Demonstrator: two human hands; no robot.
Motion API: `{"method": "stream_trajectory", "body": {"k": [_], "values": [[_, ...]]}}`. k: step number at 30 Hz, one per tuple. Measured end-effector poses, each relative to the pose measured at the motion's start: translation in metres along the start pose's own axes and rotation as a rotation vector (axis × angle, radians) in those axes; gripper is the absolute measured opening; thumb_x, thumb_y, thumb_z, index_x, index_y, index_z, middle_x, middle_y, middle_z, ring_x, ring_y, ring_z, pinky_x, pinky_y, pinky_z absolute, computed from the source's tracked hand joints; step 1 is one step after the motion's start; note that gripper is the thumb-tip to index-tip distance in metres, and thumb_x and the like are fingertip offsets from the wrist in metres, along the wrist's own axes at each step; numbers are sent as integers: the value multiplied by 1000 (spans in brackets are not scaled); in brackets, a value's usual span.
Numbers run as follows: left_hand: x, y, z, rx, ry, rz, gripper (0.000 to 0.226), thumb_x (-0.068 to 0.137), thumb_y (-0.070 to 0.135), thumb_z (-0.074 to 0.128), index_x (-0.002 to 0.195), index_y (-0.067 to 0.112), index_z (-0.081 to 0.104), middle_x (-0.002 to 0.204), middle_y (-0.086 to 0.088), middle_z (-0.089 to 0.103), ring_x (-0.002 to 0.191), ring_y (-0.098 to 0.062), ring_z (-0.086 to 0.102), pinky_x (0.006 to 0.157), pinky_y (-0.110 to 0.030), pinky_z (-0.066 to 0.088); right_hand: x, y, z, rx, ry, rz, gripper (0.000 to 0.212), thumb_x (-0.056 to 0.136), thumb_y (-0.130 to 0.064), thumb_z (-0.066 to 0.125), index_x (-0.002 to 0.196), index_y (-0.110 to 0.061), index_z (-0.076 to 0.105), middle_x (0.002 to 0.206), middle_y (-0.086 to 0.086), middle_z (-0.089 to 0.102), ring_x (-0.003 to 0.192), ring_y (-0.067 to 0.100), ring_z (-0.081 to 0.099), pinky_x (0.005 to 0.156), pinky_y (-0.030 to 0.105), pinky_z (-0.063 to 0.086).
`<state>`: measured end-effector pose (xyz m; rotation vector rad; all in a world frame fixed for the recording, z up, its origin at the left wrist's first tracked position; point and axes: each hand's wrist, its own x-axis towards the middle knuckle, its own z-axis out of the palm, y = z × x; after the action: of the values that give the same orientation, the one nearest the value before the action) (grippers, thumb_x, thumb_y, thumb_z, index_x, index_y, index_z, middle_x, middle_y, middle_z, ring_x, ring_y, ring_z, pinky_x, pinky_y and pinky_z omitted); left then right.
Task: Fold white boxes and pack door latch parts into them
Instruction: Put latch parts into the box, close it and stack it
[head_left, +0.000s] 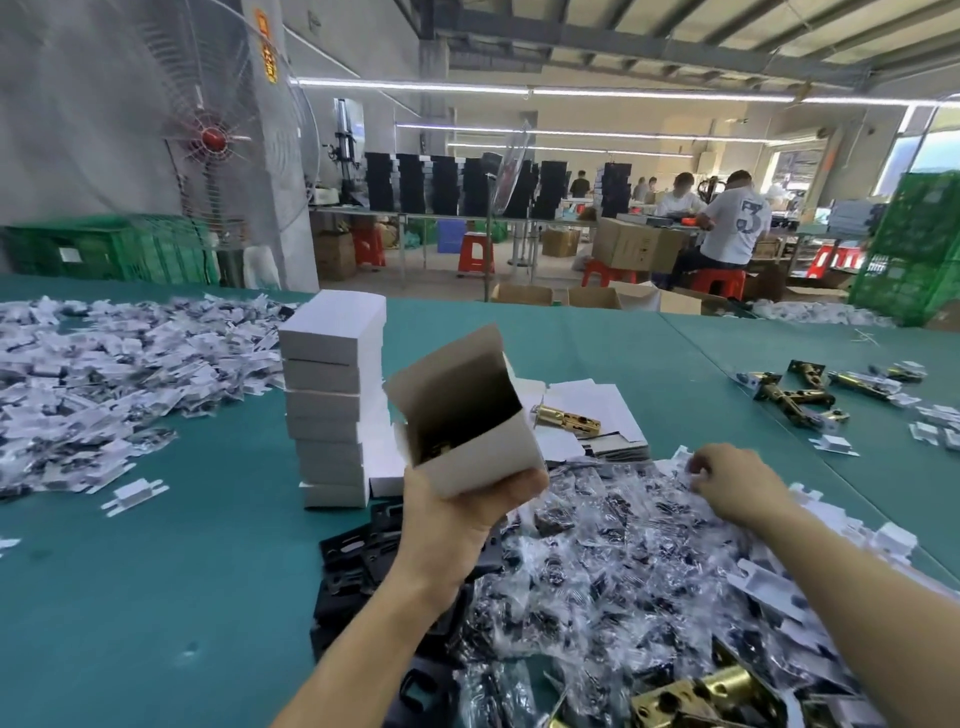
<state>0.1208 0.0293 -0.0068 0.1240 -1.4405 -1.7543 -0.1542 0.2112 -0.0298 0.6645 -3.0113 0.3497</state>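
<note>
Now, left hand (457, 512) tight around open white box (470, 415), right hand (730, 488) curled onto bagged parts (623, 561).

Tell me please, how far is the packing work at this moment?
Done: a stack of closed white boxes stands on the table. In hand: the left hand holds an open box with something brass-coloured inside, while the right hand pinches a bagged part from the heap of bagged parts. Left: brass latches lie loose, flat box blanks wait unfolded, and the heap is large.
</note>
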Motion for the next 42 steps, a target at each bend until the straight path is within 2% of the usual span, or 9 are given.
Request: {"method": "stream_trajectory", "body": {"k": [7,11,16,21,27,31,35,39,42], "values": [[-4,-9,-1,161,62,96,50,57,11,90,101,0,70,88,-3,76,87,-19,71,66,-30,60,-32,-32,-47,492,375,-131,32,101,-14,49,130,-22,61,113,18,68,95,34,64,87,42,50],[-3,-14,-6,304,101,64,47,61,8,94,98,7,67,88,0,73,89,-27,69,70,-48,62,-88,-79,-91,990,274,-455,48,101,-11,51,140,-40,47,107,7,58,92,25,66,88,30,54],[-7,-21,-6,396,51,-60,46,60,16,97,95,13,67,89,-1,72,90,-27,68,70,-51,59,-147,-123,-115,1063,292,-913,28,96,-18,59,121,-30,60,114,3,62,97,18,66,87,29,56],[-8,-18,0,397,33,-108,58,47,42,95,96,28,68,92,3,72,92,-25,69,71,-51,61,-158,-136,-117,762,531,-1065,34,89,-9,70,118,-24,63,111,0,67,101,14,66,86,34,55],[-8,-16,1,450,30,-133,57,44,46,93,93,32,69,89,8,73,86,-18,70,69,-48,61,-146,-129,-113,480,642,-1063,21,89,-30,66,108,-19,68,103,-13,68,92,24,59,77,49,50],[-8,-13,3,459,25,-135,58,43,47,91,95,32,69,89,8,72,86,-19,69,67,-45,62,-142,-126,-107,480,520,-1012,35,86,-30,71,121,-29,64,102,-11,70,88,23,55,78,48,49],[-9,-12,2,474,15,-155,55,48,41,93,96,28,69,90,8,72,87,-19,69,69,-46,61,-140,-121,-109,393,464,-943,23,90,-42,62,102,-27,75,102,-13,69,95,19,52,81,45,46],[-11,-12,2,482,18,-198,52,49,41,92,92,32,66,88,14,71,83,-14,70,64,-44,62,-139,-117,-106,88,295,-817,55,86,-70,35,106,-35,71,127,-12,46,118,15,33,91,33,25],[-12,-12,1,487,20,-219,52,50,39,94,92,31,66,87,14,71,85,-15,69,69,-47,61,-138,-116,-104,45,258,-765,47,86,-70,38,107,-39,68,131,-13,35,122,12,25,86,28,16]]}}
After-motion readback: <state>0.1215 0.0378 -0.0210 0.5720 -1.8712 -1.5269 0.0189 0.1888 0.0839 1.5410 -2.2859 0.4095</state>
